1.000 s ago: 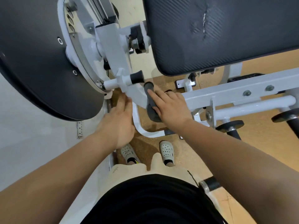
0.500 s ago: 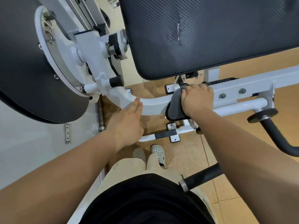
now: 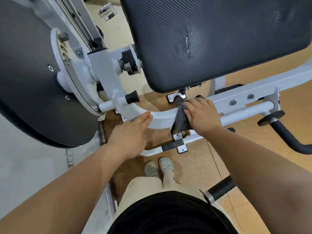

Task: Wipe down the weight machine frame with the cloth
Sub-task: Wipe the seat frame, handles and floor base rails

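The white frame (image 3: 162, 118) of the weight machine curves from a pivot at the left into a straight bar running right. A dark grey cloth (image 3: 181, 119) is draped over the frame where curve meets bar, its lower end hanging below. My right hand (image 3: 201, 114) lies on top of the cloth with fingers curled over it and the bar, pressing it to the metal. My left hand (image 3: 130, 134) rests flat, fingers straight, with its fingertips on the curved part of the frame to the left of the cloth.
A large black padded seat (image 3: 216, 39) hangs above the frame. A black round cover (image 3: 30, 73) fills the left. A black handle with a disc end (image 3: 285, 130) sticks out at right, another grip (image 3: 219, 190) near my hip. My shoes (image 3: 159, 167) stand on the cork floor.
My right hand slid the cloth from the curved section near the pivot rightward along the frame to the straight bar. My left hand moved up from beside the curve onto it.
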